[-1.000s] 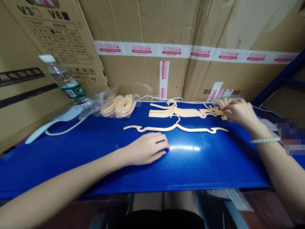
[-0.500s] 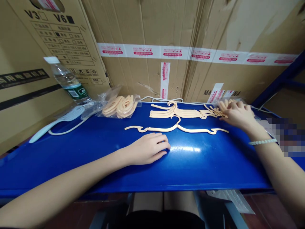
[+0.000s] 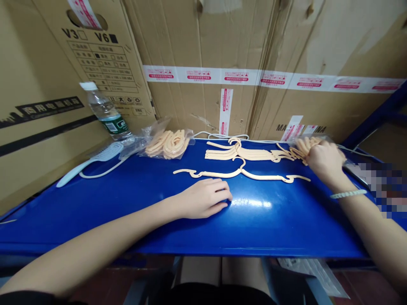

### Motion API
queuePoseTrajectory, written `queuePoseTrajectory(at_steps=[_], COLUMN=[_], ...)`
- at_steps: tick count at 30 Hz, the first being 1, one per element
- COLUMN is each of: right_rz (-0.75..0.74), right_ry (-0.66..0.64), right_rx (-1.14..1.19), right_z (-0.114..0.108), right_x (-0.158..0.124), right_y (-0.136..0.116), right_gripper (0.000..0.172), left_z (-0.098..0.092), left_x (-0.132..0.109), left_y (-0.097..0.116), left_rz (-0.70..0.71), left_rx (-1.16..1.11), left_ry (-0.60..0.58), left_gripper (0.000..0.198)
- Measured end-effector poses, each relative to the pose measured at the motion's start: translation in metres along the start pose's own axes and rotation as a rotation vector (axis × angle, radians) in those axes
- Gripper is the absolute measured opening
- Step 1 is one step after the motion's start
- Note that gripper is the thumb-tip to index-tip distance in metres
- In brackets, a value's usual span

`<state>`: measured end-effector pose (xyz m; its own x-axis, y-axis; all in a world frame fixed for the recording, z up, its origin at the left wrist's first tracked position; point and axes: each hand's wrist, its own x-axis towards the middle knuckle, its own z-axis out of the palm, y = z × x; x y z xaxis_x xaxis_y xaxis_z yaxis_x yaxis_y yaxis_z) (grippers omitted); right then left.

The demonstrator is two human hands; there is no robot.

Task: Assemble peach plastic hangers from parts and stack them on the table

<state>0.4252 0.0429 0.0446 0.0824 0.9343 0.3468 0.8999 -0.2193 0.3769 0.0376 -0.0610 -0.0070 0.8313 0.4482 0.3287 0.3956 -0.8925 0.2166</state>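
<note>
On the blue table (image 3: 152, 231), my left hand (image 3: 208, 198) lies palm down and holds nothing, its fingers loosely bent and apart. Just beyond it, a cream folding clothes hanger (image 3: 222, 173) lies spread flat with its hook pointing away. Behind that is a row of stacked unfolded hangers (image 3: 257, 153). My right hand (image 3: 326, 160), a beaded bracelet on its wrist, is closed at the right end of the row, against a pile of folded hangers (image 3: 307, 144) partly in clear plastic. Its fingertips are hidden, so what they grip does not show.
A bag of folded hangers (image 3: 173, 144) stands back left, beside a pale blue hairbrush (image 3: 106, 152) and a water bottle (image 3: 111, 116). Cardboard boxes (image 3: 203, 46) wall the rear. A white cable (image 3: 219, 136) runs along the back. A plastic bag (image 3: 314, 273) hangs below the front edge.
My right hand has curled from spread fingers into a closed grip at the folded hangers. My left hand rests as before. The whole view has shifted slightly.
</note>
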Motion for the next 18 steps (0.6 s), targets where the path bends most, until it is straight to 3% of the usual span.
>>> queuePoseTrajectory(at_steps=[3,5,8,9,12,15,18], right_rz=[0.103,0.163,0.102,0.039,-0.191,-0.401,-0.610], right_ry=[0.029,0.160,0.277,0.227,-0.117,-0.264,-0.194], right_rx=[0.090,0.207,0.608,0.815,1.392,1.510,1.484], right_z=[-0.012,-0.020,-0.032,-0.036,-0.045,-0.052,-0.062], right_x=[-0.002,-0.004,-0.012,-0.015,-0.033,-0.060,-0.085], right_y=[0.006,0.007,-0.005,-0.014,-0.053,-0.098,-0.130], right_gripper=[0.034,0.034,0.027,0.028,0.040,0.040,0.033], left_z=[-0.001,-0.002,-0.002,-0.002,0.003,0.009,0.013], left_x=[0.000,0.000,0.003,0.005,0.013,0.019,0.022], left_y=[0.000,0.000,0.002,0.003,0.005,0.003,0.001], left_rz=[-0.003,-0.024,-0.129,-0.194,-0.409,-0.565,-0.644], left_rx=[-0.036,-0.090,-0.247,-0.329,-0.678,-1.008,-1.160], left_ry=[0.004,0.016,0.066,0.091,0.174,0.253,0.334], left_gripper=[0.018,0.017,0.016,0.017,0.026,0.039,0.041])
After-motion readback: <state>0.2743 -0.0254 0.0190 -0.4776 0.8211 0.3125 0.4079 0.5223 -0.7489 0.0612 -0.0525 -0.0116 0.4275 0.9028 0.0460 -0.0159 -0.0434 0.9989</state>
